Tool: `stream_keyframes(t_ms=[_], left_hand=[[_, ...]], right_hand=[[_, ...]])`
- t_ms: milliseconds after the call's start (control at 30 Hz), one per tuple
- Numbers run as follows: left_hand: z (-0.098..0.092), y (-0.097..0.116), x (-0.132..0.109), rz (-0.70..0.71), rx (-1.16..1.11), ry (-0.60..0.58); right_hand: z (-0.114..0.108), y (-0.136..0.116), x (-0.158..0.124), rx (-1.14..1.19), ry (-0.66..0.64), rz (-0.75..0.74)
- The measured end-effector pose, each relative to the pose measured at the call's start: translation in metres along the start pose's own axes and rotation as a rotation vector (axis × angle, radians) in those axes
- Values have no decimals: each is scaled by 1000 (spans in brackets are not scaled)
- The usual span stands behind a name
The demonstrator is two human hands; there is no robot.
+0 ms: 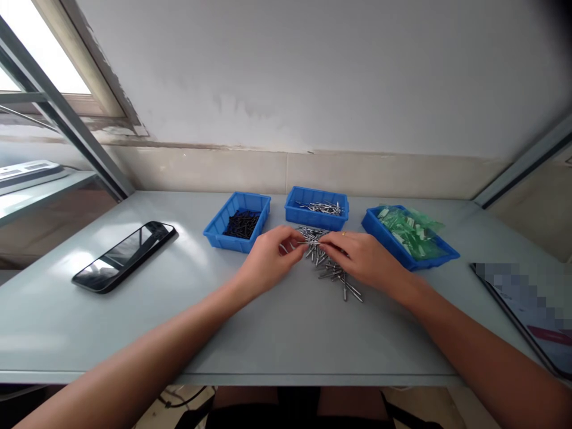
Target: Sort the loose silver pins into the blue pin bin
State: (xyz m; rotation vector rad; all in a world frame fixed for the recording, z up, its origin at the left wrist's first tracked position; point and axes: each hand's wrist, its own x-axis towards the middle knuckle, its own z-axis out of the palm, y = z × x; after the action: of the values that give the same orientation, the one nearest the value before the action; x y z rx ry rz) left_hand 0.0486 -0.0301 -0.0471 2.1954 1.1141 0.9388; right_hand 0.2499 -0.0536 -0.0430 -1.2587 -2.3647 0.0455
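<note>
A loose pile of silver metal pins, which look like blind rivets (pixel 333 271), lies on the table in front of me. Over its left edge, my left hand (pixel 274 253) is closed, thumb and fingertips pinching one end of a thin silver rivet (pixel 309 243). From the other side my right hand (pixel 357 253) is closed too, its thumb and forefinger at the rivet's right end. Fingers partly cover the piece and some of the pile. Just behind the hands, a blue tray (pixel 316 221) contains more silver rivets (pixel 324 207).
At the left, a blue tray (pixel 227 243) holds black screw-like pieces (pixel 242 224). To the right, another blue tray (pixel 393 250) has green plastic packets (pixel 409 231). A dark phone-like device (pixel 125 256) lies at far left; a tablet-like screen (pixel 527 316) is at far right. A wall stands behind.
</note>
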Motion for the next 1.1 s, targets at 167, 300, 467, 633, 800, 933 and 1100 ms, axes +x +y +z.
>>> stream_keyframes(t_ms=[167,300,467,633,800,933,1100], left_hand=[[1,4,-1,-10,-109,-55],[4,3,-2,0,-110,-67],[3,4,-2,27,-118,-82],[2,6,-2,50,-119,-70],[1,7,-3,84,-98,-33],[0,10,-4,128,-38,39],[0,12,-6,198,-52,23]], right_hand=[[2,-3,-2,28,10,-60],[0,-6,-3,23,49,-88],[-3,-8,-4,37,97,-114],[-4,-9,-4,25,126,-128],[-3,-8,-4,60,119,-122],[-1,-7,-4,42,91,-113],[3,-7,-3,89,45,-144]])
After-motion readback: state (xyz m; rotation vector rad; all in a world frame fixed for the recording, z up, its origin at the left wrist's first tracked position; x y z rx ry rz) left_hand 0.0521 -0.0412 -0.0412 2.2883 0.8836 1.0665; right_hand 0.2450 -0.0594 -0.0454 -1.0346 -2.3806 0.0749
